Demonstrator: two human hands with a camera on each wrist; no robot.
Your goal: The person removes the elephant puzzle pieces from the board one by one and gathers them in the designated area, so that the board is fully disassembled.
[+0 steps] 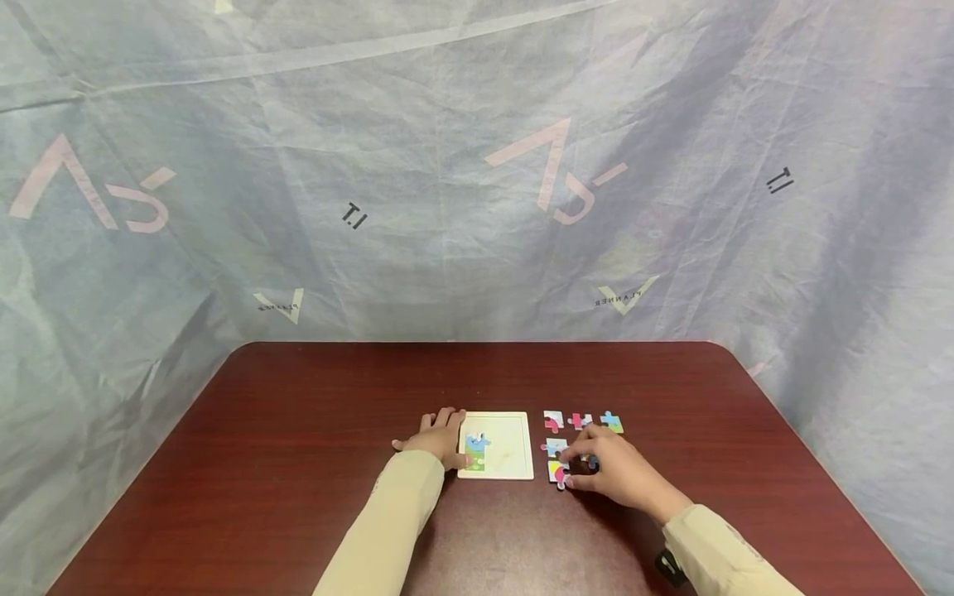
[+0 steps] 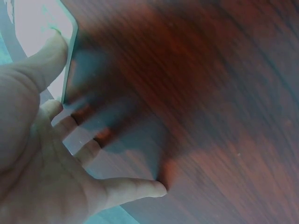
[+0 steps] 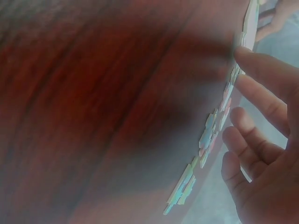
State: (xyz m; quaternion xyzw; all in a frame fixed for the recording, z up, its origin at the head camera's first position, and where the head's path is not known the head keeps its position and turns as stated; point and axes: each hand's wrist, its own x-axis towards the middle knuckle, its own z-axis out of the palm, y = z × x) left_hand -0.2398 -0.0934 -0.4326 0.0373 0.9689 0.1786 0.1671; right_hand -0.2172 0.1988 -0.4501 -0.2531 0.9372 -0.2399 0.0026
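A square wooden puzzle tray (image 1: 514,447) lies on the table, its left side filled with a blue and green picture part (image 1: 475,451). My left hand (image 1: 436,439) spreads its fingers at the tray's left edge; in the left wrist view the thumb (image 2: 49,56) rests on the rim and the other fingertips touch the table. To the right, my right hand (image 1: 614,469) pinches a yellow and red jigsaw piece (image 1: 556,472) between thumb and index finger, low at the table. The right wrist view shows its other fingers (image 3: 247,144) loosely curled. The hand partly hides nearby pieces.
Several other jigsaw pieces lie right of the tray, among them a red and white one (image 1: 553,420), a blue one (image 1: 555,448) and a blue-green one (image 1: 611,422). A black object (image 1: 669,568) is by the right sleeve. Grey cloth (image 1: 447,165) hangs behind the table (image 1: 335,381).
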